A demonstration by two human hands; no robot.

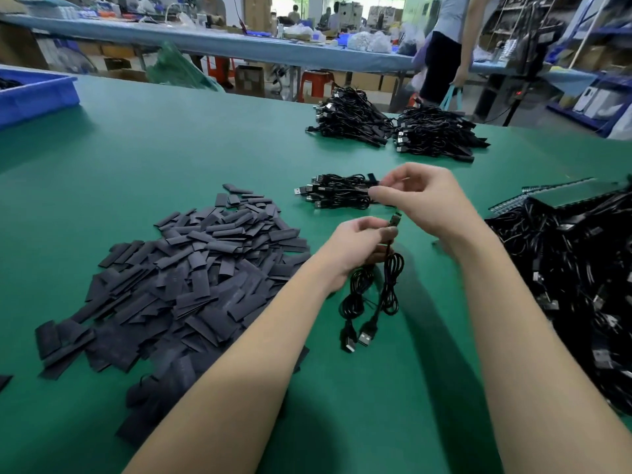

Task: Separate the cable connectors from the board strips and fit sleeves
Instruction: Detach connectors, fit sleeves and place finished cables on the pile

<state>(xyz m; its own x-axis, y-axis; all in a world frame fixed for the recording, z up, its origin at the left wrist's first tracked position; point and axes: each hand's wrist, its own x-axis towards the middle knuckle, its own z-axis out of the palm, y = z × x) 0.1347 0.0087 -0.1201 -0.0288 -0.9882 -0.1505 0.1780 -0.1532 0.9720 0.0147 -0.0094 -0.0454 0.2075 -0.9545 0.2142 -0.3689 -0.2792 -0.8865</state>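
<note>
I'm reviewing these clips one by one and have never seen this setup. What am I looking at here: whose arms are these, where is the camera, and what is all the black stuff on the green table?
There is no machine here. One wide camera sits on a worker's head and looks forward and down, so the two bare arms are that person's own.

The left hand grips black cables that hang in loops, their USB plugs resting on the green table. The right hand pinches something small and dark above them; what exactly is too small to tell.

To the left lies a heap of flat dark sleeves. Beyond the hands sits a small bundle of cables, with two bigger stacks farther back. At the right edge is a tangled pile of cables with board strips behind it. A blue bin stands far left.
</note>
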